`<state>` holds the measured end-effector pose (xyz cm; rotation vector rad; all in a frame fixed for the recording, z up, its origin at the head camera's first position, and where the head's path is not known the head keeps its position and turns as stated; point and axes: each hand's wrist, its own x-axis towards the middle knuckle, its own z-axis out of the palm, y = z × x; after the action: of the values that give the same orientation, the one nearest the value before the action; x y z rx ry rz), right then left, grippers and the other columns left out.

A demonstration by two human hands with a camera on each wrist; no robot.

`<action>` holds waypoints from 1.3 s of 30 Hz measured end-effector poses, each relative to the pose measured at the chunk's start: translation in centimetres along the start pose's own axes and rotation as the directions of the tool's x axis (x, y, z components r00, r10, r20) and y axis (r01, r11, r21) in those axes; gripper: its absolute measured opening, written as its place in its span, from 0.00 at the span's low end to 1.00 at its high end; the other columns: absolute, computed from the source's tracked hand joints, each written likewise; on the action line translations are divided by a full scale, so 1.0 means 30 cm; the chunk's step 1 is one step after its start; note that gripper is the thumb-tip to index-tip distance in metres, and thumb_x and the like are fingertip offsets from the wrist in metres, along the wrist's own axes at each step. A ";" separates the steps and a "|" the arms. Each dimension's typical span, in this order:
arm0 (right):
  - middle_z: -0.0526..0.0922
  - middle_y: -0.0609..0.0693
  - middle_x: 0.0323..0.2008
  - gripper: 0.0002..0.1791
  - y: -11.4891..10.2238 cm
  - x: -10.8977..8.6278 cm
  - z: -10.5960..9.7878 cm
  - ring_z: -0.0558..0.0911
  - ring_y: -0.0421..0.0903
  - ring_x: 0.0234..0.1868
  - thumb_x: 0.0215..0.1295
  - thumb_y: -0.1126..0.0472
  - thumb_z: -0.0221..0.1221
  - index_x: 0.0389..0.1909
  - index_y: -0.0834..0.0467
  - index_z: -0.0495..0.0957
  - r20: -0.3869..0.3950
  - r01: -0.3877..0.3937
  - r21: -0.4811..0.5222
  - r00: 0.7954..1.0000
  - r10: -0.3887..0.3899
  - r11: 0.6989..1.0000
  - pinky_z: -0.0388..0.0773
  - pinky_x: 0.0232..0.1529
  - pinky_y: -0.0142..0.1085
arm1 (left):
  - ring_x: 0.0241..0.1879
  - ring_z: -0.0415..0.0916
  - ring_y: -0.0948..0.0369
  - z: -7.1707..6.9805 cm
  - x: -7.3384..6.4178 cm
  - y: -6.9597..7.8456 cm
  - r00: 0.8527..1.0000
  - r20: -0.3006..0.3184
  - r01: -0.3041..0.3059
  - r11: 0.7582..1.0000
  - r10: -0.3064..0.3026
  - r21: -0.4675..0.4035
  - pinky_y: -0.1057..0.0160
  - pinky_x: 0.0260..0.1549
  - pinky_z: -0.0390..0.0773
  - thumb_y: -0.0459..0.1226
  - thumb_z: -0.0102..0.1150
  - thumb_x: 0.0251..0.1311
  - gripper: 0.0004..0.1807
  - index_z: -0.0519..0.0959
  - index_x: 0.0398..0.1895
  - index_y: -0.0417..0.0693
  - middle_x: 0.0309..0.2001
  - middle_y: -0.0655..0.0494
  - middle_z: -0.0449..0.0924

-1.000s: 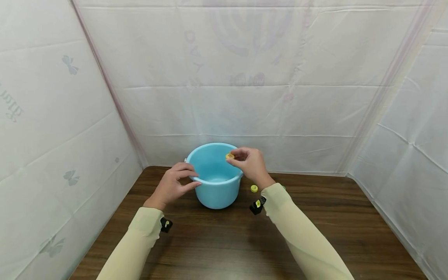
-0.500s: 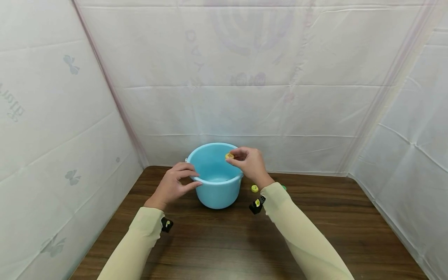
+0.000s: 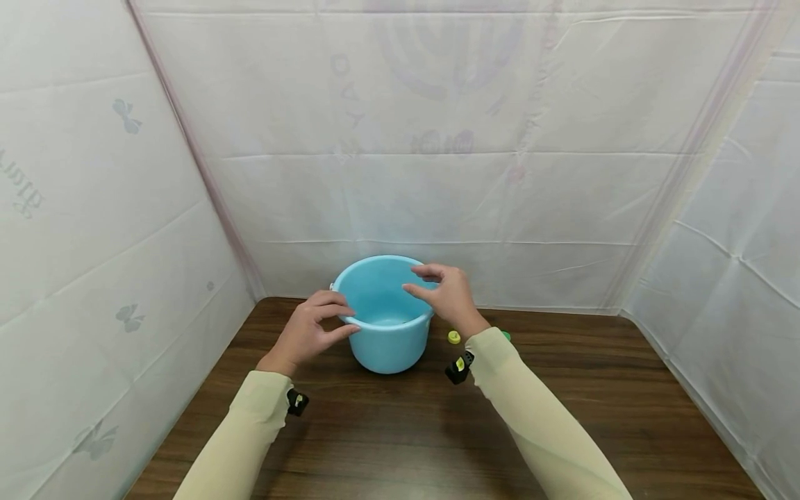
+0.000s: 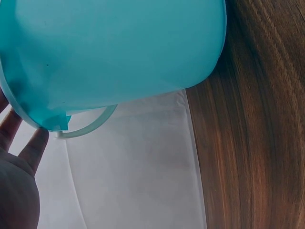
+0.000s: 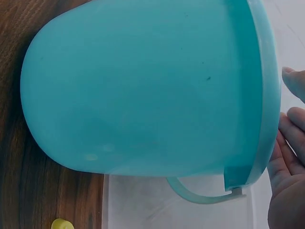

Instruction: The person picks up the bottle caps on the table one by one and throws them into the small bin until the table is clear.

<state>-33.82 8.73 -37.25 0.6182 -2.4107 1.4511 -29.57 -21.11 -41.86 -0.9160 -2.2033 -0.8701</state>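
Note:
A light blue bucket (image 3: pixel 389 349) stands upright on the table, its handle (image 4: pixel 93 125) hanging down behind. My left hand (image 3: pixel 309 323) holds its left rim, fingers over the edge and thumb against the outside. At the right side of the mouth my right hand (image 3: pixel 451 295) hovers over the rim; thumb and fingers are parted with nothing between them. To the right of the bucket lies a small yellow cap (image 3: pixel 453 337), seen also in the right wrist view. A green piece (image 3: pixel 506 335) is mostly covered by the right sleeve. Part of the bucket's floor is hidden by its front wall.
The dark wooden table (image 3: pixel 387 444) extends in front of the bucket and to both sides. A pale sheet (image 3: pixel 375 201) hangs close behind the bucket, with further sheets at left and right. Each wrist wears a small black camera (image 3: pixel 459 368).
My right thumb and fingers have spread and let go of a small yellow cap over the bucket; it is out of sight now. My left hand and the bucket have stayed put.

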 end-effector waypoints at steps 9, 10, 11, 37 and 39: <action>0.87 0.58 0.55 0.24 0.025 -0.004 -0.026 0.84 0.56 0.58 0.60 0.50 0.74 0.54 0.58 0.86 -0.010 0.001 0.052 1.000 -0.001 0.999 0.83 0.59 0.54 | 0.52 0.78 0.59 -0.001 0.000 0.003 1.000 0.008 0.012 1.000 -0.012 0.006 0.64 0.72 0.71 0.39 0.82 0.48 0.13 0.90 0.37 0.53 0.44 0.59 0.85; 0.87 0.58 0.55 0.25 0.028 -0.005 -0.029 0.84 0.58 0.58 0.60 0.50 0.74 0.54 0.59 0.86 -0.009 0.000 0.061 1.000 0.000 0.998 0.83 0.60 0.55 | 0.52 0.78 0.58 -0.001 -0.001 0.004 1.000 0.007 0.013 1.000 -0.013 0.005 0.64 0.72 0.71 0.39 0.82 0.48 0.13 0.90 0.37 0.53 0.44 0.59 0.85; 0.86 0.59 0.56 0.25 0.031 -0.007 -0.034 0.84 0.59 0.59 0.60 0.50 0.74 0.54 0.60 0.85 -0.010 -0.002 0.071 1.000 0.002 0.997 0.83 0.60 0.57 | 0.52 0.78 0.59 -0.001 -0.001 0.004 1.000 0.008 0.015 1.000 -0.015 0.007 0.64 0.72 0.71 0.39 0.82 0.48 0.13 0.90 0.37 0.53 0.44 0.59 0.85; 0.87 0.57 0.54 0.20 0.125 -0.088 -0.174 0.84 0.55 0.57 0.61 0.52 0.74 0.52 0.55 0.87 -0.117 0.005 0.008 0.993 -0.004 1.000 0.83 0.60 0.55 | 0.53 0.78 0.59 -0.003 0.000 0.006 1.000 0.018 0.023 0.999 -0.024 0.026 0.57 0.68 0.76 0.41 0.82 0.48 0.13 0.90 0.37 0.53 0.45 0.60 0.85; 0.87 0.57 0.53 0.20 0.135 -0.093 -0.185 0.84 0.54 0.56 0.61 0.51 0.74 0.51 0.55 0.87 -0.125 0.001 -0.002 0.992 -0.001 1.000 0.83 0.60 0.55 | 0.53 0.78 0.59 -0.003 0.000 0.005 1.000 0.016 0.025 0.999 -0.025 0.024 0.56 0.68 0.76 0.41 0.82 0.48 0.13 0.90 0.37 0.53 0.45 0.60 0.85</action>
<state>-33.31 15.93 -39.00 0.5117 -2.3159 1.4416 -29.43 -21.08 -41.74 -0.8892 -2.2389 -0.8486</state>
